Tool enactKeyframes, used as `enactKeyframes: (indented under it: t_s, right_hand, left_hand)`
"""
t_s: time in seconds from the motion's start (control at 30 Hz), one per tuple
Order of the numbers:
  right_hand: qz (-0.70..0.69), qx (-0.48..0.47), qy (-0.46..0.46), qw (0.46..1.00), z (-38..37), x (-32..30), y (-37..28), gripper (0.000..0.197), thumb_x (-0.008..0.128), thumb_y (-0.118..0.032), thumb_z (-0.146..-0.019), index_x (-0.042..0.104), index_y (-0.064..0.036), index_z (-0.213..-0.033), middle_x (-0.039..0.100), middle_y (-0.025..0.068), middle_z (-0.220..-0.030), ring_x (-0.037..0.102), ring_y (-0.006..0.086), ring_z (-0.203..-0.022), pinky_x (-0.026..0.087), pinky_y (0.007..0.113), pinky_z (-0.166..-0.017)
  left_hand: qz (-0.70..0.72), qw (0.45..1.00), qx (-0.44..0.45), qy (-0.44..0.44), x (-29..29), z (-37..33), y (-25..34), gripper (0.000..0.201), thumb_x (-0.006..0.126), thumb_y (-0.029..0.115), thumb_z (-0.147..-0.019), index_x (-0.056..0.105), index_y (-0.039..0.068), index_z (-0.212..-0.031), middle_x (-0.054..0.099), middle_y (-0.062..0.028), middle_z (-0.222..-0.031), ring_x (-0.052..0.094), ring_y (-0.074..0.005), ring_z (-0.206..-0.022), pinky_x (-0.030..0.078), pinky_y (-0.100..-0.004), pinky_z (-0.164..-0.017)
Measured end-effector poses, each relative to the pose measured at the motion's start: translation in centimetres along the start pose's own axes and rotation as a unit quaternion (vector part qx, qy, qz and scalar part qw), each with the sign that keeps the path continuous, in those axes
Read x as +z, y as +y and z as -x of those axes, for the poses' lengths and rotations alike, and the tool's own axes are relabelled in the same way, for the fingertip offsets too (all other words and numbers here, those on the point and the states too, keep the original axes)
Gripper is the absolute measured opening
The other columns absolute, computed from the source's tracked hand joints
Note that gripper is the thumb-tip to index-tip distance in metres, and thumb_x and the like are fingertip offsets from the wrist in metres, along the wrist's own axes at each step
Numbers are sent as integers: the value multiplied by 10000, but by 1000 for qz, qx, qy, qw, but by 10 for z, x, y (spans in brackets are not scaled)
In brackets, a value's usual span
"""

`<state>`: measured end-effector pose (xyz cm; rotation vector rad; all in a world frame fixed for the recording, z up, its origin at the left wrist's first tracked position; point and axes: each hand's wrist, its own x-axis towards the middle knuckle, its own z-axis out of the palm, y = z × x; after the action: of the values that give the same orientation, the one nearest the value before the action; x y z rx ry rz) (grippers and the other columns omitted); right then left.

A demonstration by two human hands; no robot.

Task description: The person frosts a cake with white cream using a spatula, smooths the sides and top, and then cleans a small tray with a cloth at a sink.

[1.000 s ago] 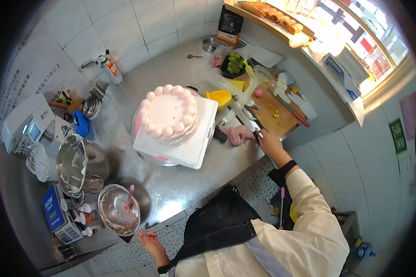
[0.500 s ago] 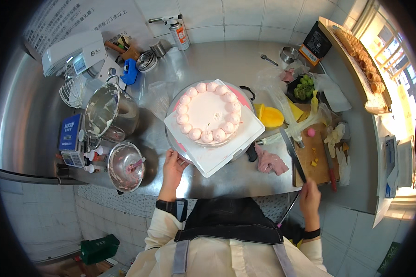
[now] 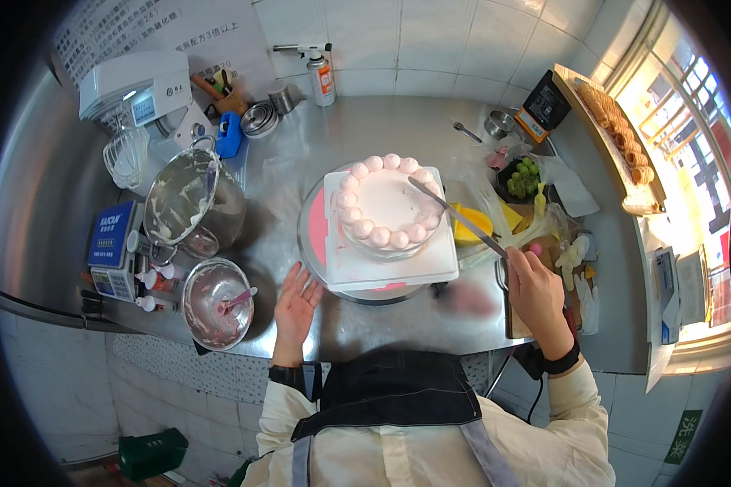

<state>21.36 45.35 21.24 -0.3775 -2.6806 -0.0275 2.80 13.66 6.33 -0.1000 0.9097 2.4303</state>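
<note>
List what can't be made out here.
- Handle of the blade: head view, inside the right hand.
- Middle of the turntable: head view, under the white board.
- Outline of the pink item: head view, blurred.
- Top of the wall sheet: head view, cut off by the edge.

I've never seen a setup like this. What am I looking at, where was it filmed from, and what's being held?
There is no robot here: two bare hands belong to a person wearing the camera. It is the left of two wide fisheye cameras on the head, looking down, so straight edges bend near the rim.

On the steel table is a turntable; above it, a white base carries a pale pink cake. A bowl stands to the left, grapes to the right.

The right hand grips a long spatula, its tip over the cake; contact is unclear. The left hand is open beside the turntable, holding nothing.
</note>
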Motion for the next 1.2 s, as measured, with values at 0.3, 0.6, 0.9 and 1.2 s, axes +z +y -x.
enactKeyframes:
  t_s: [0.3, 0.6, 0.9, 1.2]
  right_hand:
    - [-141, 62, -64, 986, -8, -1, -17, 146, 552, -87, -839, 545, -56, -981, 583, 135, -762, 584, 342, -625, 462, 398, -533]
    - [-263, 116, -127, 949, -19, 0, -36, 98, 521, -20, -865, 529, 20, -955, 544, 173, -692, 524, 287, -586, 428, 303, -565]
    - [-302, 122, -175, 929, -24, -2, -60, 221, 636, -47, -758, 533, -2, -948, 565, 103, -673, 580, 244, -581, 457, 281, -567]
    - [-318, 165, -216, 908, -14, -6, -71, 231, 609, -45, -775, 529, 3, -987, 560, 105, -704, 585, 233, -613, 457, 285, -588]
  left_hand:
    - [26, 974, -200, -100, 8, 15, -37, 530, 440, 57, -760, 354, 4, -1280, 528, -160, -1128, 542, -289, -1043, 397, -442, -978]
    - [17, 990, -84, -116, -44, -20, -17, 514, 449, 65, -747, 400, 36, -1258, 504, -152, -1214, 511, -286, -1111, 393, -454, -969]
    - [-211, 913, -241, -251, -18, -8, -14, 567, 482, 63, -775, 339, 41, -1324, 417, -163, -1331, 425, -293, -1237, 335, -413, -1031]
    - [7, 990, -120, -72, -53, -4, -30, 419, 511, 14, -767, 444, 46, -1179, 554, -76, -1100, 544, -172, -952, 442, -282, -785]
